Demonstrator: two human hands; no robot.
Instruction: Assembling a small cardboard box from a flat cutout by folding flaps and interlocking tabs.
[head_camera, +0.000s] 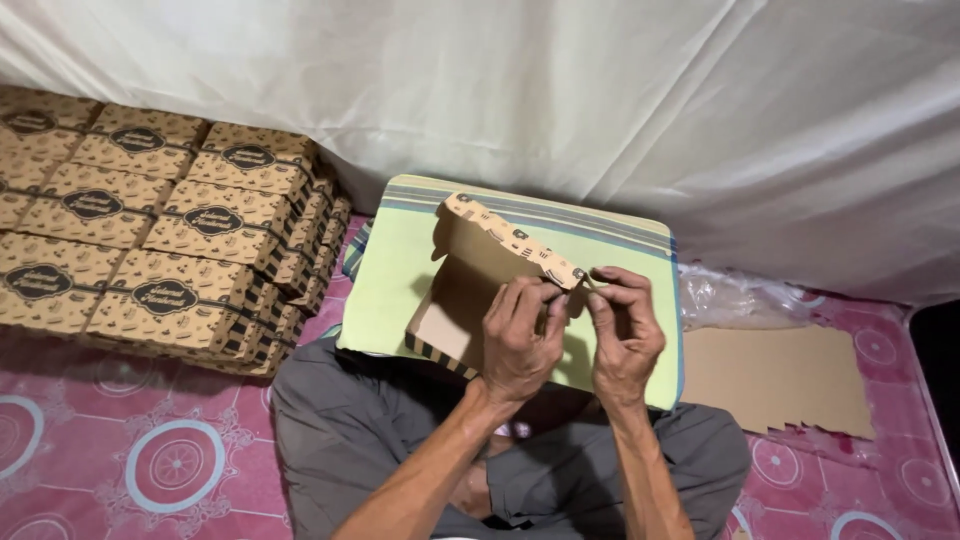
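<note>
Folding a brown cardboard box (470, 290), the person sits with a green cushion (385, 290) across the lap, and the box rests on that cushion. Both hands are pinched on one printed flap (515, 240) at the box's upper right corner. The left hand (520, 335) grips the flap edge with bent fingers, and the right hand (625, 335) nips the tip of it just beside. The box looks only half made: its bottom and one striped side stand up, but the flap is not tucked in and the top is open. Lots of boxes look done already, sitting in a neat stack (150, 230) on the left. One flat cardboard sheet (780, 375) lies on the pink patterned mat (120, 450) to the right, not folded yet.
</note>
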